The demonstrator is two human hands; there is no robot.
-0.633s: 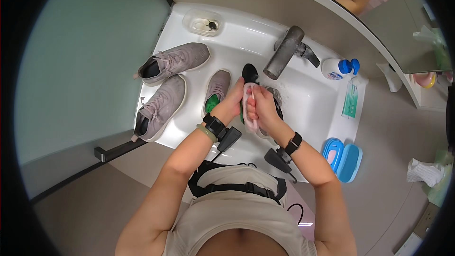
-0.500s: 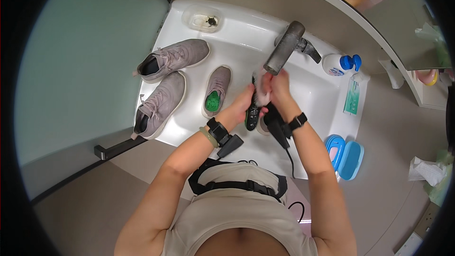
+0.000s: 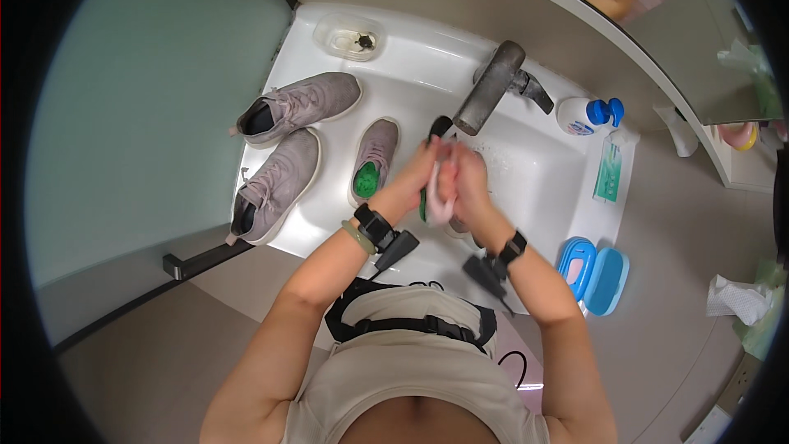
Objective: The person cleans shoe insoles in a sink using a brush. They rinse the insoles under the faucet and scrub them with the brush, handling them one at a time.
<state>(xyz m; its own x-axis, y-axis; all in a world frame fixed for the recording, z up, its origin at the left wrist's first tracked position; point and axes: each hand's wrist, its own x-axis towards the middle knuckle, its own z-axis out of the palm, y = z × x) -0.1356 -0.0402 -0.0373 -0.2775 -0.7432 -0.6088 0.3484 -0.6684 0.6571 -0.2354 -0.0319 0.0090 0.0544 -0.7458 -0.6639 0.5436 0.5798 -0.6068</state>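
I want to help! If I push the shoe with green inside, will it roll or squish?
The shoe probably won't roll, since it sits upright. It might squish a bit, as it looks like fabric. It may slide: the white sink looks smooth and shiny.

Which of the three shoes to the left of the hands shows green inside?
The smaller shoe, nearest the left hand. Bright green shows in its opening; the two larger shoes farther left look dark inside.

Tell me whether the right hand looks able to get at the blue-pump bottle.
Probably yes: only open basin seems to lie between the right hand and the bottle, though that hand holds a pink item.
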